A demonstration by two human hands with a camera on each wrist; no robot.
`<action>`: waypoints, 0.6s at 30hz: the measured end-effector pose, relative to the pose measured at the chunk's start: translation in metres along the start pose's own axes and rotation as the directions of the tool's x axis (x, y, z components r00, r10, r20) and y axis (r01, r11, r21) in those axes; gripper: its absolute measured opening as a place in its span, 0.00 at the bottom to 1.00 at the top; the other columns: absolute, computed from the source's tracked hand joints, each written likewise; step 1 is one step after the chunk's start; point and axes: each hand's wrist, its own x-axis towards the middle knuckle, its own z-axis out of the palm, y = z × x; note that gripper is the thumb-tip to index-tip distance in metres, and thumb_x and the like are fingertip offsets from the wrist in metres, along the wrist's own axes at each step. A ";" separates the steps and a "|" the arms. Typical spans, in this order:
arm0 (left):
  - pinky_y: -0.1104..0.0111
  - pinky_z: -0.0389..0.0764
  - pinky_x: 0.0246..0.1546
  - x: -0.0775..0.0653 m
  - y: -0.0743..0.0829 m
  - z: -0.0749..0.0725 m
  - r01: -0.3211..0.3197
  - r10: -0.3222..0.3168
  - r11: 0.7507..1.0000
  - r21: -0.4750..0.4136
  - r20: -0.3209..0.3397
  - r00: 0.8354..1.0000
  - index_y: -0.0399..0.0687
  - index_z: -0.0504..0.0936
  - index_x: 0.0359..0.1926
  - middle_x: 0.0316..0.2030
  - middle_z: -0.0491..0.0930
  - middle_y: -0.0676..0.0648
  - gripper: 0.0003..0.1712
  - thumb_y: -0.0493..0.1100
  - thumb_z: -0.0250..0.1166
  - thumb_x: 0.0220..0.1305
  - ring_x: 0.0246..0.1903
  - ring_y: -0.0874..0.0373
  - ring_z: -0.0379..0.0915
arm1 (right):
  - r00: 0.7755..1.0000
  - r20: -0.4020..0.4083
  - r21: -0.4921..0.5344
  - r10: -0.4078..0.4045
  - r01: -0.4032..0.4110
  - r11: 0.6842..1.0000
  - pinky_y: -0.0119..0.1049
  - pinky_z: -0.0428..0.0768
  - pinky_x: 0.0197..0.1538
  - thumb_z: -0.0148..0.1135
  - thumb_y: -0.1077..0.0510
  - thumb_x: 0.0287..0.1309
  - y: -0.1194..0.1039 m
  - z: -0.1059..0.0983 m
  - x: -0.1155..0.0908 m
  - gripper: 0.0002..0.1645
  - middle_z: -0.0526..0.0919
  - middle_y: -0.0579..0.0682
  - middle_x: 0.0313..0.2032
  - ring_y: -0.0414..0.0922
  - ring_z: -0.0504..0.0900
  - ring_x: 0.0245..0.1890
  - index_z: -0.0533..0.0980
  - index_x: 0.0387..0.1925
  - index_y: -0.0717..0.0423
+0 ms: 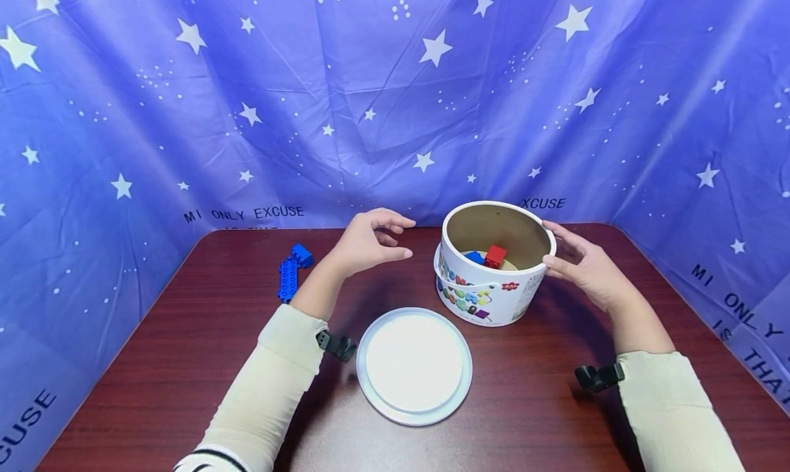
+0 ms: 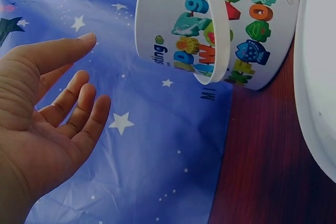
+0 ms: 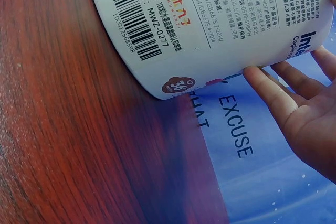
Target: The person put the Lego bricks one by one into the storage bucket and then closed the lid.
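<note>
A white round bucket with colourful printed letters stands at the right of the table, its top uncovered. Inside it lie a red toy brick and a blue brick. My right hand touches the bucket's right side near the rim, thumb and fingers spread. In the right wrist view its fingertips meet the printed outer wall. My left hand hangs in the air left of the bucket, fingers loosely bent with nothing in them. The left wrist view shows the white handle hanging down the bucket's side.
A round white lid lies on the table in front of the bucket. Blue bricks lie at the left, beyond my left forearm. A blue starry curtain hangs along the back and sides of the brown table.
</note>
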 end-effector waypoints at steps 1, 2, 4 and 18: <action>0.64 0.83 0.43 -0.002 -0.001 -0.001 -0.003 0.003 1.000 -0.003 -0.002 1.000 0.40 0.85 0.49 0.47 0.81 0.46 0.25 0.32 0.78 0.46 0.44 0.54 0.76 | 1.000 -0.001 -0.004 0.000 0.000 1.000 0.34 0.82 0.47 0.58 0.67 0.65 0.000 0.000 0.000 0.40 0.66 0.57 0.60 0.36 0.76 0.52 0.53 0.75 0.59; 0.64 0.83 0.43 -0.004 -0.002 -0.003 -0.005 0.005 1.000 -0.004 -0.002 1.000 0.40 0.85 0.49 0.47 0.81 0.46 0.25 0.32 0.78 0.45 0.44 0.54 0.76 | 1.000 -0.001 -0.011 0.000 0.000 1.000 0.34 0.82 0.47 0.58 0.67 0.65 0.000 0.000 0.000 0.40 0.66 0.57 0.60 0.36 0.76 0.52 0.53 0.75 0.59; 0.64 0.83 0.43 -0.008 -0.004 -0.005 -0.002 0.002 1.000 -0.002 -0.007 1.000 0.41 0.85 0.50 0.47 0.80 0.45 0.26 0.33 0.78 0.46 0.44 0.54 0.77 | 1.000 -0.002 -0.022 -0.001 0.001 1.000 0.34 0.82 0.46 0.58 0.66 0.65 0.000 0.000 0.000 0.40 0.66 0.58 0.60 0.36 0.76 0.52 0.53 0.75 0.59; 0.59 0.82 0.47 -0.043 -0.012 -0.030 0.036 -0.037 0.999 -0.022 -0.079 0.996 0.37 0.83 0.51 0.49 0.79 0.43 0.26 0.32 0.78 0.47 0.48 0.48 0.75 | 1.000 0.003 0.035 0.000 0.000 0.999 0.33 0.82 0.46 0.58 0.66 0.65 0.000 0.000 0.000 0.40 0.67 0.57 0.60 0.36 0.77 0.52 0.54 0.74 0.58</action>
